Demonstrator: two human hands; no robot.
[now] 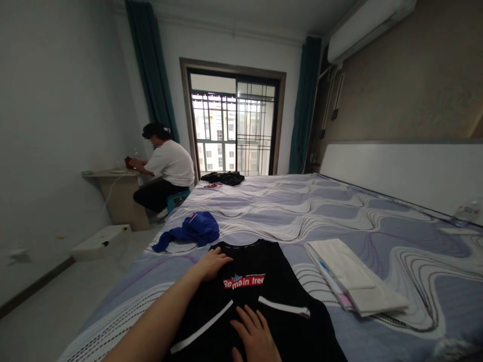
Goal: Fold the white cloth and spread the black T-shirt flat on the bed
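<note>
A black shirt (279, 281) lies spread on the bed in front of me, its neckline pointing away. Across its chest runs a red print reading "Remain free", with a white stripe slanting on each side below. My left hand (216, 262) rests on the shirt near the left of the collar, fingers stretched out. Lower down, my right hand (254, 334) lies on the middle of the shirt with its fingers spread. Neither hand grips anything that I can see. The shirt's lower part runs out of view.
A crumpled blue garment (192, 230) lies beyond the shirt, and dark clothing (222, 178) at the bed's far edge. To the right are folded white items (354, 276). A person (171, 161) sits at a small table (121, 188) on the left. A white box (101, 241) stands on the floor.
</note>
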